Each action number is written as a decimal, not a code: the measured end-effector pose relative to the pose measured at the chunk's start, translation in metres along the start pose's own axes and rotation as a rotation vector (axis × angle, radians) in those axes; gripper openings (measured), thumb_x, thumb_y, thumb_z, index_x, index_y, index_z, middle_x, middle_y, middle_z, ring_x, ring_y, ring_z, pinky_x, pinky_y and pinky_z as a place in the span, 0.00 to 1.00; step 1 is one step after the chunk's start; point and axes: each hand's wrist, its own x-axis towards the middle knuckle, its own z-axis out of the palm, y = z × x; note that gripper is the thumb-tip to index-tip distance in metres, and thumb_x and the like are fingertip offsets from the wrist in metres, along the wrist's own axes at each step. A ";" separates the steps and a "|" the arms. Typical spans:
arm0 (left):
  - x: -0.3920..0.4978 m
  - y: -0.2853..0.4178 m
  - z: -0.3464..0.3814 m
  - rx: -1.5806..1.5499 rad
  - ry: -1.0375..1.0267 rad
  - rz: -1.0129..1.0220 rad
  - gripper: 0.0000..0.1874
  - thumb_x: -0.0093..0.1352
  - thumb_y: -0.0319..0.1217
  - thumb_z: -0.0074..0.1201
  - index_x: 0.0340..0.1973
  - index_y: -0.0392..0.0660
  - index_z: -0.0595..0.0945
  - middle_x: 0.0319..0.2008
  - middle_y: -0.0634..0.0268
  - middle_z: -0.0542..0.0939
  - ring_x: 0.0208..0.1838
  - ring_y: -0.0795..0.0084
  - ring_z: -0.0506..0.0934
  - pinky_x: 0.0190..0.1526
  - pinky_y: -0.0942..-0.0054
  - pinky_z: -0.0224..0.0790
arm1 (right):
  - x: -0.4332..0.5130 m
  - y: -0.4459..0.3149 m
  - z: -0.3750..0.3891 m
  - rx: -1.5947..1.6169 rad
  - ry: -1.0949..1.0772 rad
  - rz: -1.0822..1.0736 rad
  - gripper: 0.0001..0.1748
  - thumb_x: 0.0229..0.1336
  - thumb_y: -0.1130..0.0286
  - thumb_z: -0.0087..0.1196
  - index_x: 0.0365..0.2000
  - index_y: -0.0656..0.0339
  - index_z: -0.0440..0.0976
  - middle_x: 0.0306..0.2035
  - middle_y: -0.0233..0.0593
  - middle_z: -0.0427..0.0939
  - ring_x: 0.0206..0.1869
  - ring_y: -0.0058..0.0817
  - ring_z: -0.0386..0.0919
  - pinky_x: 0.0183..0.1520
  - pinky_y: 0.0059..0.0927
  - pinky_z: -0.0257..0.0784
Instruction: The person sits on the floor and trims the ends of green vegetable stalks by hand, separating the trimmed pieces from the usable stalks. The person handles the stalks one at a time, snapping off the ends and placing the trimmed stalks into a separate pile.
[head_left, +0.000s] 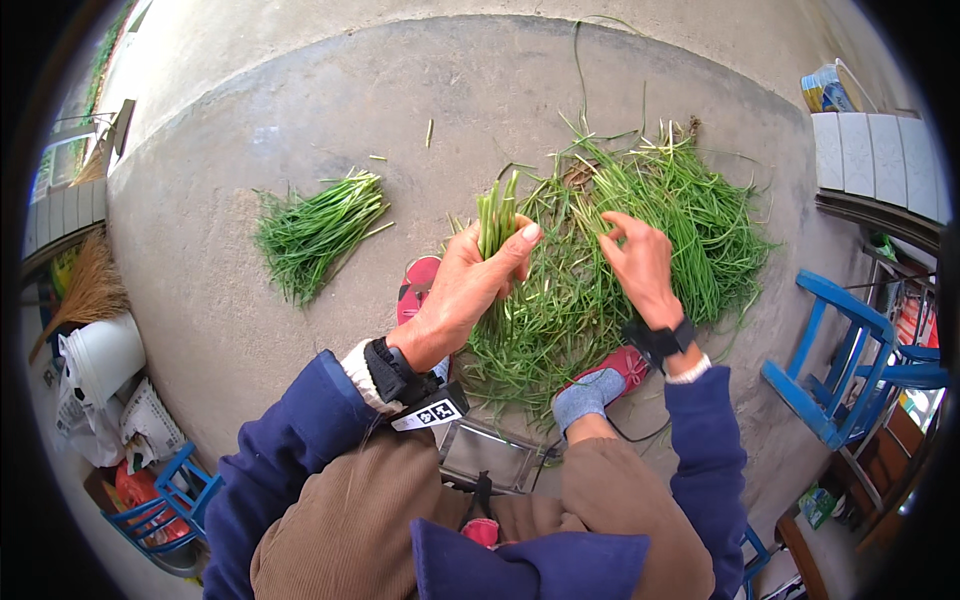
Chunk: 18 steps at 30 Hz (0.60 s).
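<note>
My left hand (480, 277) is closed around a small bunch of green stalks (496, 217), which look like garlic chives. Their pale cut ends point up past my thumb. To the right, my right hand (641, 259) hovers at the heap with thumb and index finger bent close together. Whether a stalk is pinched there is unclear. Under both hands lie loose, tangled green leaves (559, 337). A thicker pile of chives (697, 240) is right of and beyond my right hand. Apart on the left lies a neater bundle of chives (322, 232), pale ends toward the upper right.
The concrete floor (337, 112) carries a few stray stalk pieces (430, 133). My red shoes (630, 365) flank the loose leaves. Blue chairs (832, 360) stand at the right. A straw broom (90, 289) and a white bucket (112, 352) are along the left side.
</note>
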 end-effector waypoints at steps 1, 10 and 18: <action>-0.001 0.000 0.000 0.004 -0.001 0.011 0.15 0.72 0.42 0.46 0.40 0.43 0.77 0.18 0.75 0.69 0.21 0.86 0.63 0.24 0.85 0.54 | 0.009 0.001 0.012 -0.083 0.017 -0.050 0.16 0.47 0.72 0.59 0.40 0.61 0.77 0.26 0.46 0.79 0.28 0.38 0.79 0.32 0.34 0.72; 0.004 -0.013 -0.005 0.230 0.032 0.162 0.19 0.73 0.42 0.44 0.28 0.43 0.80 0.23 0.73 0.75 0.28 0.86 0.68 0.30 0.85 0.59 | 0.024 0.003 -0.004 0.555 0.046 0.185 0.09 0.48 0.69 0.62 0.29 0.65 0.80 0.25 0.36 0.80 0.24 0.24 0.76 0.29 0.24 0.71; 0.001 -0.008 0.007 -0.034 -0.187 0.061 0.18 0.72 0.42 0.46 0.32 0.40 0.81 0.26 0.69 0.78 0.27 0.84 0.71 0.29 0.85 0.60 | -0.006 -0.044 -0.082 1.337 -0.227 0.453 0.07 0.56 0.69 0.58 0.34 0.61 0.77 0.23 0.29 0.78 0.20 0.09 0.71 0.20 0.10 0.61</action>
